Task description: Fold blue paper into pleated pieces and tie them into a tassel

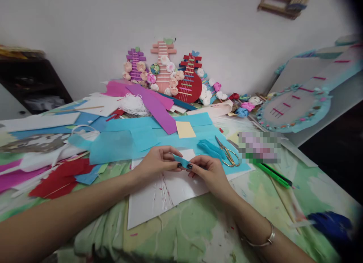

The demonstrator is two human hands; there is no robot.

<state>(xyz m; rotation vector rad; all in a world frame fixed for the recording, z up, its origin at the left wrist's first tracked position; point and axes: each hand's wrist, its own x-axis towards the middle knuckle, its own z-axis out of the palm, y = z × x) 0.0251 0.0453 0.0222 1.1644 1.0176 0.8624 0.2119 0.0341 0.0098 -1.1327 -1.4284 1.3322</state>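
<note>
My left hand [161, 159] and my right hand [208, 170] pinch a small strip of blue crepe paper [182, 161] between thumbs and fingers, one at each end. They hold it above a white board [150, 206] whose surface is marked with scratches. Just right of my right hand lies a folded piece of blue crepe paper [211, 148], with gold-handled scissors [227, 152] beside it. Behind my hands a wide blue sheet [113, 143] spreads over the table, and a cream paper square [185, 129] rests on it.
Paper instruments with flowers, including a red one [189, 83], lean on the wall. A purple strip [154, 109] and white yarn [133, 105] lie at the back. Red paper scraps [62, 178] are on the left. A green cutter [273, 174] lies right, below a blue decorated instrument [295, 104].
</note>
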